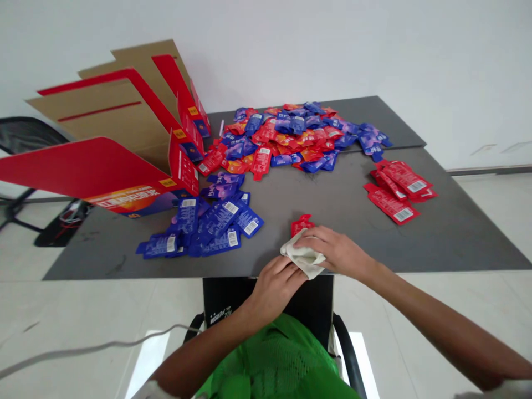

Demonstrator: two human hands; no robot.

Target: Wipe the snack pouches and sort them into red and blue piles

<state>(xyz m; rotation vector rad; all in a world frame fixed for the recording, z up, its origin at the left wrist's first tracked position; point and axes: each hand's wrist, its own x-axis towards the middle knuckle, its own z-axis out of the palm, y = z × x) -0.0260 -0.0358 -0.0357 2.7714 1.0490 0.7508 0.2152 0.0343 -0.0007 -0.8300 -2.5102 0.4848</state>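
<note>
Near the table's front edge lies a red pouch (302,224) with a spout-shaped top; a white cloth (306,259) covers its lower part. My right hand (336,250) is closed on the cloth and presses it over the pouch. My left hand (275,291) is at the table edge, its fingers together and touching the cloth's lower left side. Whatever those fingers grip is hidden under the cloth. Left of my hands is a loose pile of blue pouches (216,224), many with barcodes showing. To the right, several red pouches (399,188) lie stacked.
A large mixed heap of red and blue pouches (286,136) spreads over the back of the grey table (344,188). Open red cardboard boxes (124,160) stand at the left. A black chair (25,138) is beyond them, and a cable (95,347) hangs at lower left.
</note>
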